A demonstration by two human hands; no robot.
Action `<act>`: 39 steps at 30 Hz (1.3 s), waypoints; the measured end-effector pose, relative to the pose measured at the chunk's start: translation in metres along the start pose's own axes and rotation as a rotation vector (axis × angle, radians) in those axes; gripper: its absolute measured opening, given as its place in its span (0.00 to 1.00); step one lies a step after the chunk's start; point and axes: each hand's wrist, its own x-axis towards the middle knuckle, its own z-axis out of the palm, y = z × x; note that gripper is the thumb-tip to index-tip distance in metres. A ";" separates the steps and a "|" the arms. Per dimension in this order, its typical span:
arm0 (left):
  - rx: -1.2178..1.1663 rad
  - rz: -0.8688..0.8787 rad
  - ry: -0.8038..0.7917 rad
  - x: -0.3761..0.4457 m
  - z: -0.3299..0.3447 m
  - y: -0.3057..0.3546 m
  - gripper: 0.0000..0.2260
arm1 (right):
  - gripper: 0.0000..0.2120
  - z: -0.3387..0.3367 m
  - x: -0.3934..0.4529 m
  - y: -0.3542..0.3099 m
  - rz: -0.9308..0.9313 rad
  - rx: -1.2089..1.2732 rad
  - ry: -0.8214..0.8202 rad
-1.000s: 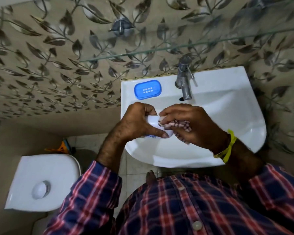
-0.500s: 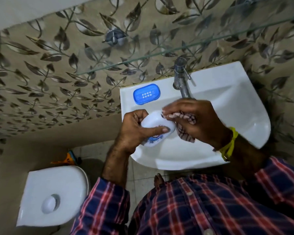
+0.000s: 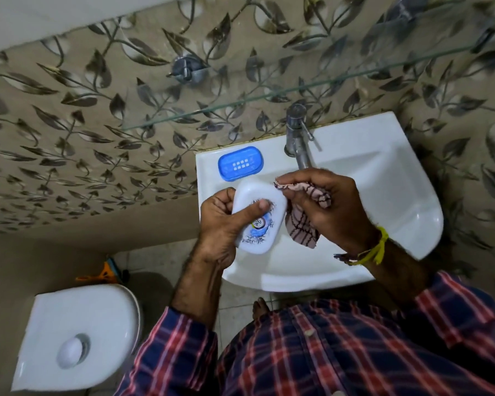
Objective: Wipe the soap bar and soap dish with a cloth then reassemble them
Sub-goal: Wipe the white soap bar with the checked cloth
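My left hand (image 3: 220, 224) grips a white oval soap dish piece (image 3: 265, 238) with a blue print on its face, thumb laid across it, over the left side of the basin. My right hand (image 3: 332, 207) holds a bunched pink checked cloth (image 3: 302, 227) against the piece's upper right edge. A blue slotted soap dish tray (image 3: 240, 163) lies on the back left ledge of the white sink (image 3: 397, 195). No soap bar shows in the tray; I cannot tell whether one is inside the white piece.
A chrome tap (image 3: 297, 138) stands at the back of the sink just above my right hand. A glass shelf (image 3: 269, 101) juts from the leaf-patterned wall. A white toilet cistern (image 3: 77, 335) sits low on the left. A bare foot shows under the sink.
My left hand has turned the white piece so its printed face shows fully. The cloth in my right hand has slid off its face to its right edge.
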 end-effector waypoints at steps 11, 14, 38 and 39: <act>-0.210 -0.006 0.104 0.003 0.023 -0.010 0.10 | 0.12 0.009 -0.009 -0.009 0.195 0.043 0.109; -0.198 -0.005 0.104 0.004 0.015 -0.015 0.13 | 0.14 0.009 -0.023 -0.007 0.254 0.043 0.047; -0.263 -0.194 -0.019 -0.003 0.026 -0.030 0.27 | 0.12 0.021 0.004 -0.039 -0.098 -0.437 -0.021; -0.252 -0.192 -0.015 -0.003 0.026 -0.030 0.25 | 0.12 0.024 0.004 -0.039 -0.105 -0.431 -0.022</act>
